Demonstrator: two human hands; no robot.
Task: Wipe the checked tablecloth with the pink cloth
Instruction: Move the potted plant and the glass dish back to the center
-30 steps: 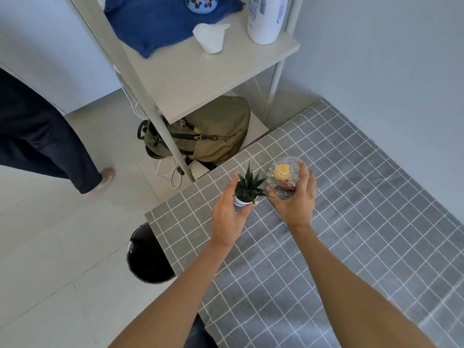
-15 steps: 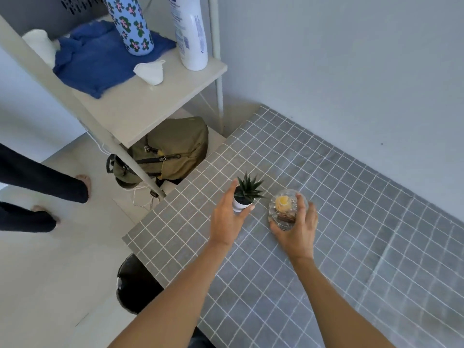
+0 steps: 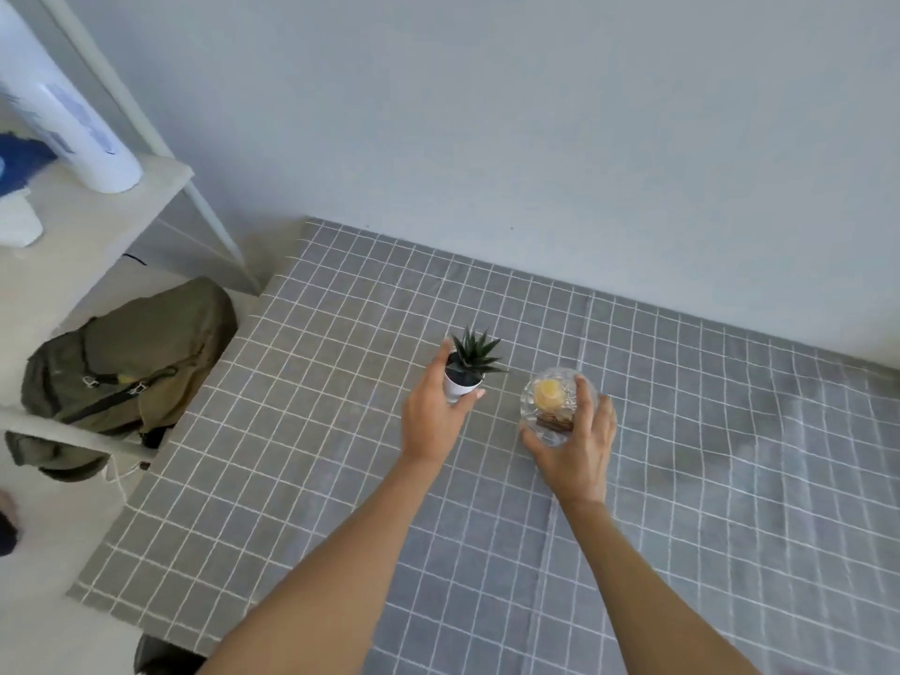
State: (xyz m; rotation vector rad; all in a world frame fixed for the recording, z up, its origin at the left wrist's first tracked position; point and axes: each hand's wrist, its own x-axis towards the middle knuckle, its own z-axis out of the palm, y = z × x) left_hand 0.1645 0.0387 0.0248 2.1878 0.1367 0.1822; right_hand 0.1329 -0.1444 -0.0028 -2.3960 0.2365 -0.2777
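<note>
The grey checked tablecloth [image 3: 341, 479] covers the table and runs back to the wall; a darker patch shows on its right part. My left hand [image 3: 431, 421] grips a small potted succulent [image 3: 470, 365] by its white pot. My right hand [image 3: 577, 445] holds a clear glass jar [image 3: 553, 401] with something yellow and brown inside. Both objects are near the middle of the cloth; whether they rest on it I cannot tell. No pink cloth is in view.
A white shelf [image 3: 92, 226] stands at the left with a white bottle [image 3: 63, 114], a blue cloth [image 3: 19, 158] and a small white object [image 3: 17, 221]. An olive backpack [image 3: 126, 358] lies under it. A dark round bin [image 3: 160, 660] sits below the table's near-left corner.
My view has swung right and up toward the wall. Both hands with the plant and the jar have moved farther onto the table, away from its left edge.
</note>
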